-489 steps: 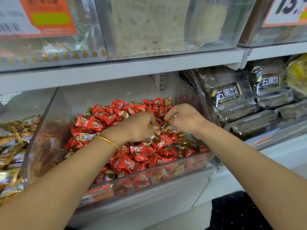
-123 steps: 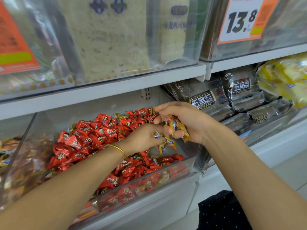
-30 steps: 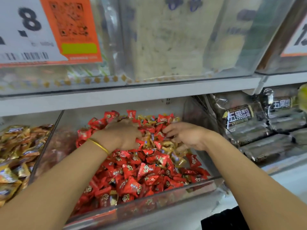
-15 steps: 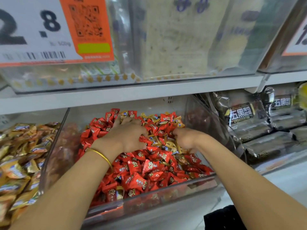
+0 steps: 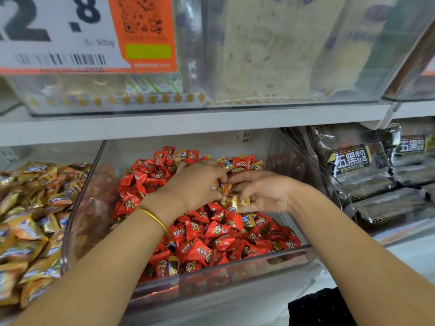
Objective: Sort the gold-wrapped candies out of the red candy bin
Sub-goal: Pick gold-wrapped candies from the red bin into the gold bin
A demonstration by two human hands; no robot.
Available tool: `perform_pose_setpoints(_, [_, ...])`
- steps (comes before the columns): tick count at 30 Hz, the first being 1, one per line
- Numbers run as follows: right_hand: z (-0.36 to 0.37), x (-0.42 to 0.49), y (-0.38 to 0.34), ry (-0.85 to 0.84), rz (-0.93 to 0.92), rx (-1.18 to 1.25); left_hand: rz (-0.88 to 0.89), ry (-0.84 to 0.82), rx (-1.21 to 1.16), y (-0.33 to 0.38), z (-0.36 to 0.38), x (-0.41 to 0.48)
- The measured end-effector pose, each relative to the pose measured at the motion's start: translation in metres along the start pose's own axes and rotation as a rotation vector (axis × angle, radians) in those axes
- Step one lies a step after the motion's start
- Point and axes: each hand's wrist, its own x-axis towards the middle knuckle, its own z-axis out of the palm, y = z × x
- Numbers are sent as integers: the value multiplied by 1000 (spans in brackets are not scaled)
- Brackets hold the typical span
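A clear plastic bin on the lower shelf holds a heap of red-wrapped candies with gold-wrapped ones mixed in, several at the back. Both hands meet above the middle of the heap. My left hand, with a gold bangle on its wrist, pinches a gold-wrapped candy at its fingertips. My right hand lies palm up beside it, fingers curled around a small bunch of gold-wrapped candies.
To the left a bin is full of gold-wrapped candies. On the right lie dark bread packs. A white shelf with clear bins and a price tag hangs close above.
Both hands have lifted slightly out of the heap and come together. My right hand has turned palm up with gold candies in it. The camera moved closer and a bit left.
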Motion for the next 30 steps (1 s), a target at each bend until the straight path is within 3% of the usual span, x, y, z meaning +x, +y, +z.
perform_pose_setpoints(9, [5, -11, 3, -100, -36, -113, 27, -46, 33, -4, 6, -2])
perform_pose_setpoints(13, [18, -8, 8, 33, -124, -358, 39, 58, 37, -7, 5, -3])
perform_pose_setpoints(16, [19, -5, 9, 112, -187, -372, 38, 83, 24, -9, 4, -4])
perform_pose_setpoints(23, [16, -7, 8, 67, -161, -274, 29, 79, 43, -9, 5, -4])
perform_pose_setpoints(26, [22, -7, 10, 35, -178, -344, 20, 74, 18, -8, 6, -3])
perform_pose_setpoints(30, [33, -2, 14, 120, -251, -522, -6, 72, -111, -9, 5, -2])
